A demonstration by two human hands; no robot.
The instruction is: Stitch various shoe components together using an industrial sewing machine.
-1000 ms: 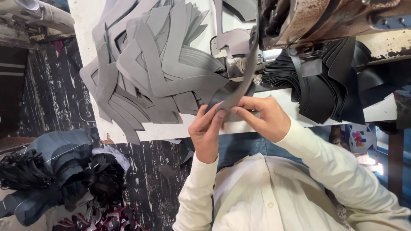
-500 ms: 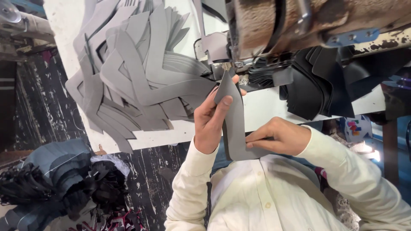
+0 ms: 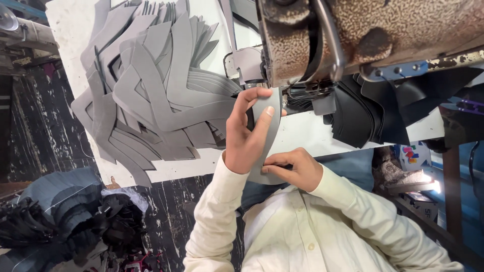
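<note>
A curved grey cut piece (image 3: 273,132) runs from the sewing machine's foot down toward my chest. My left hand (image 3: 246,135) grips its upper part, fingers curled over the edge right by the machine's foot (image 3: 250,64). My right hand (image 3: 296,169) pinches the piece's lower end, close to my cream shirt. The rusty, speckled sewing machine head (image 3: 368,35) hangs over the top right and hides the needle area.
A big heap of grey cut pieces (image 3: 151,95) covers the left of the white table (image 3: 307,135). A stack of black pieces (image 3: 370,113) lies to the right, under the machine. Dark scraps and bundles (image 3: 60,226) sit on the floor at lower left.
Both hands carried the grey piece up to the machine's foot. My left hand slid up to its top end; my right hand dropped to its lower end.
</note>
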